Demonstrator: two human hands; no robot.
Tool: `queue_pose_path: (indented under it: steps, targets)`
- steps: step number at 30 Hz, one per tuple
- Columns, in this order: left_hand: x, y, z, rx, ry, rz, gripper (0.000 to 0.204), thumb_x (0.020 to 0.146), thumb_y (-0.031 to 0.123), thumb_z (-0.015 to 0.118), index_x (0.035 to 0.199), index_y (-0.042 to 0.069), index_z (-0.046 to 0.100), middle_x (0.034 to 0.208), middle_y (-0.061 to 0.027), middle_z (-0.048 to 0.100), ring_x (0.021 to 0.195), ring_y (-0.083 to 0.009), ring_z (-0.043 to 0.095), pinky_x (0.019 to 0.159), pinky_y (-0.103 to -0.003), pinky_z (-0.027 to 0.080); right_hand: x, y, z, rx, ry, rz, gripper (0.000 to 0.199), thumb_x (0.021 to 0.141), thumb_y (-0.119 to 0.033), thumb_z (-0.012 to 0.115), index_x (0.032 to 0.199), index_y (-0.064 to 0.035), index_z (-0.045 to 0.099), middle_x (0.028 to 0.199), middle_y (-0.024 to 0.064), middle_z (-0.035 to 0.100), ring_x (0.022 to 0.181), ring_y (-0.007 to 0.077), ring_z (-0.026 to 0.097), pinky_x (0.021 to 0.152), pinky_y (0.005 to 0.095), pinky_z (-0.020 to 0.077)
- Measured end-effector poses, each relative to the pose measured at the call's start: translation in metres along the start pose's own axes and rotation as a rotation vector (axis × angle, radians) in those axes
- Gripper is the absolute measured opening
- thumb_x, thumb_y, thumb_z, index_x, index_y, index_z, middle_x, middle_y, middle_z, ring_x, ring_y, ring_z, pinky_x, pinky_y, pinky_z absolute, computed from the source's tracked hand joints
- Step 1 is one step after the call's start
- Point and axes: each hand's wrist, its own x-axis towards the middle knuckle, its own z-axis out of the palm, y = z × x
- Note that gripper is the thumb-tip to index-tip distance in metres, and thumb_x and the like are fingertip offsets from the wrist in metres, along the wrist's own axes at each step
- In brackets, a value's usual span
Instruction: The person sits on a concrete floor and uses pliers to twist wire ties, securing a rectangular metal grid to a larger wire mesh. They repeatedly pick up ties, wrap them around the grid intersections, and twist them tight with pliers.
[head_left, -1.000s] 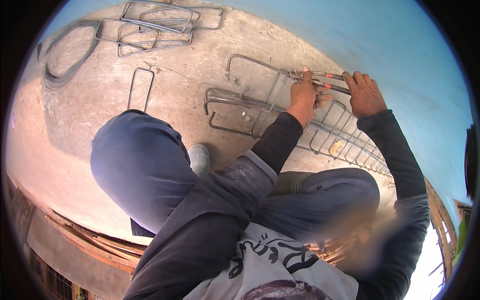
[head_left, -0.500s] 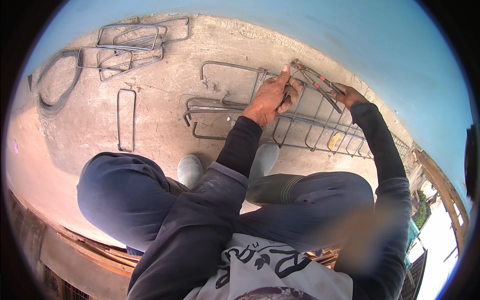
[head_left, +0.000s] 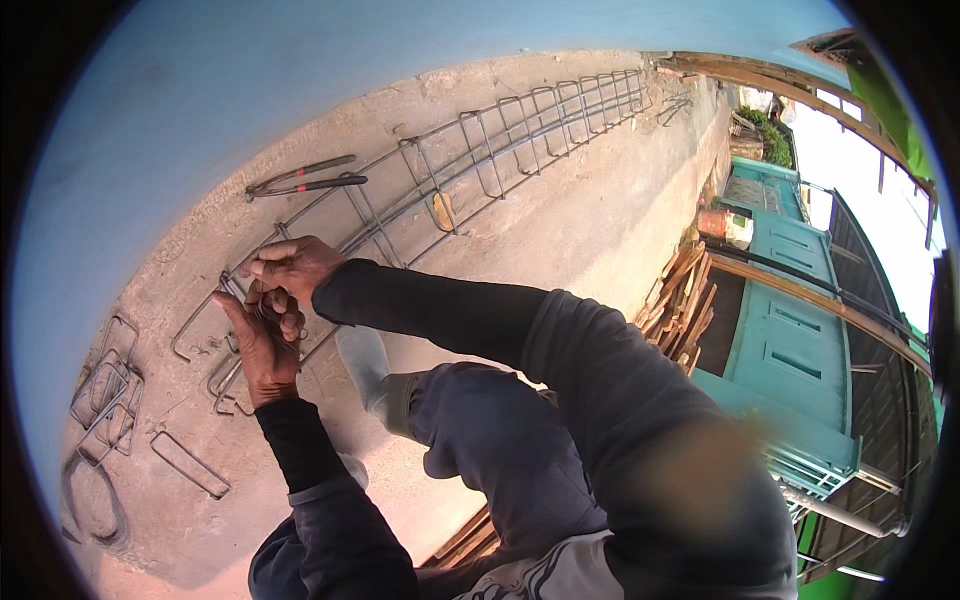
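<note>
A long cage of steel reinforcing bars (head_left: 545, 130) with rectangular stirrups lies on the concrete ground, running away to the upper right. At its near end, my left hand (head_left: 268, 345) is closed with its thumb raised, and a dark loop shows by its fingers. Just beyond it, my right hand (head_left: 298, 268) has its fingers bent in a pinch close to the left fingertips. What either hand grips is too small or hidden to name. Long-handled pincers (head_left: 322, 185) with red bands lie beyond the hands, beside the cage.
Loose stirrups (head_left: 105, 395) are piled at the left, with a single stirrup (head_left: 198, 463) and a coil of wire (head_left: 118, 525) nearby. A yellowish block (head_left: 443, 212) sits at the cage. Wooden strips (head_left: 680, 305) are stacked at right, before a teal structure (head_left: 795, 330).
My right hand has let go of the pincers, which now lie on the ground, and has come to my left hand. The view has swung toward the right, along the cage.
</note>
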Motion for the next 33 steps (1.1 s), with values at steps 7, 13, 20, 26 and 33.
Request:
queue_pose_path:
  steps: [7, 13, 20, 26, 33]
  targets:
    - [-0.075, -0.027, 0.051, -0.021, 0.028, 0.005, 0.040, 0.102, 0.046, 0.053, 0.122, 0.011, 0.056, 0.079, 0.0058, 0.047, 0.063, -0.0049, 0.038, 0.056, -0.021, 0.034, -0.079, -0.015, 0.022, 0.087, 0.209, -0.172, 0.021, 0.099, -0.012, 0.049, 0.108, -0.0004, 0.064, 0.092, 0.0167, 0.070, 0.060, 0.0198, 0.063, 0.049, 0.0324, 0.0518]
    - [-0.159, -0.033, 0.063, 0.013, -0.012, 0.053, 0.045, 0.104, 0.041, 0.050, 0.134, 0.007, 0.054, 0.096, 0.0028, 0.062, 0.075, -0.0064, 0.056, 0.065, -0.023, 0.046, -0.143, -0.003, 0.066, 0.031, 0.358, -0.231, 0.017, 0.096, -0.009, 0.051, 0.099, 0.0022, 0.063, 0.079, 0.0140, 0.068, 0.060, 0.0174, 0.062, 0.054, 0.0314, 0.0508]
    - [-0.276, -0.034, 0.097, 0.229, 0.427, 0.113, 0.032, 0.103, 0.034, 0.056, 0.096, 0.005, 0.068, 0.074, 0.0039, 0.059, 0.064, -0.0041, 0.050, 0.057, -0.021, 0.040, -0.239, 0.000, 0.132, 0.213, 0.334, 0.004, 0.027, 0.100, -0.023, 0.059, 0.114, -0.0004, 0.062, 0.086, 0.0084, 0.069, 0.076, 0.0132, 0.064, 0.063, 0.0278, 0.0523]
    - [-0.376, 0.001, 0.127, 0.261, 0.454, 0.227, 0.021, 0.098, 0.026, 0.066, 0.092, 0.006, 0.069, 0.080, 0.0028, 0.060, 0.066, -0.0061, 0.047, 0.061, -0.023, 0.039, -0.315, -0.005, 0.193, 0.127, 0.232, 0.134, 0.031, 0.100, -0.024, 0.058, 0.108, 0.0052, 0.065, 0.096, 0.0126, 0.071, 0.082, 0.0152, 0.065, 0.066, 0.0286, 0.0535]
    - [-0.472, 0.045, 0.154, 0.403, 0.412, 0.288, 0.021, 0.095, 0.022, 0.069, 0.101, 0.003, 0.069, 0.085, 0.0007, 0.063, 0.074, -0.0074, 0.051, 0.068, -0.024, 0.041, -0.387, -0.036, 0.248, -0.382, 0.123, -0.157, 0.039, 0.102, -0.032, 0.053, 0.109, 0.0034, 0.067, 0.080, 0.0095, 0.069, 0.063, 0.0139, 0.059, 0.059, 0.0283, 0.0481]
